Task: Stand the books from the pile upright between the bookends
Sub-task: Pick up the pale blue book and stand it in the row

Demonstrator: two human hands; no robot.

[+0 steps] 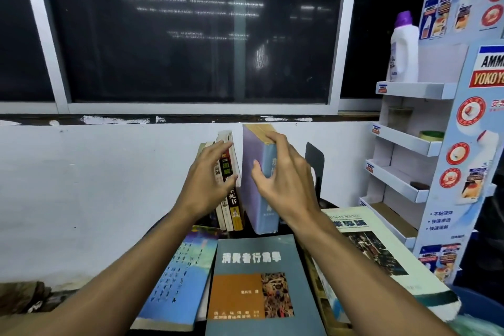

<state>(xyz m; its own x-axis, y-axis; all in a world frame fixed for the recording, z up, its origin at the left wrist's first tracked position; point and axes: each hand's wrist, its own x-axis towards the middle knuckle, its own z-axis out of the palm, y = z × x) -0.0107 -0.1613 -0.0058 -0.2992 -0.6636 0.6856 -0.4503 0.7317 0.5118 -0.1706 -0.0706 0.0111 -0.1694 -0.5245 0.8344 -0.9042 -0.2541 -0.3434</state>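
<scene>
I am watching two hands working at the far edge of the pile. The right hand (283,180) is gripping one thick blue book (252,180). Its fingers are curling over the book's top edge and its thumb is pressing against the lavender cover. That book is standing roughly upright with its spine facing me, and its lower end is sitting down by the dark surface.

The left hand (207,180) is holding nothing. Its fingers are lying straight and spread, pressing against the spines of the upright books (231,199) just left of the blue one. I am counting at least three spines there, leaning slightly. The hand is covering part of the row, so I cannot give a firm number.

I am seeing one black bookend (315,163), standing just right of the thick book behind the right hand. The other one I cannot make out.

Three books are lying flat nearer to me with their covers showing:
- a pale blue book (180,275) on the left
- a grey-green book (259,256) in the middle
- a cream book (368,248) on the right

Page edges are showing beneath them, too hidden to count.

A white wall (95,172) and a dark window (177,35) are standing behind. At the right, one cardboard display stand (409,194) is carrying one white bottle (403,54) with a purple cap.
</scene>
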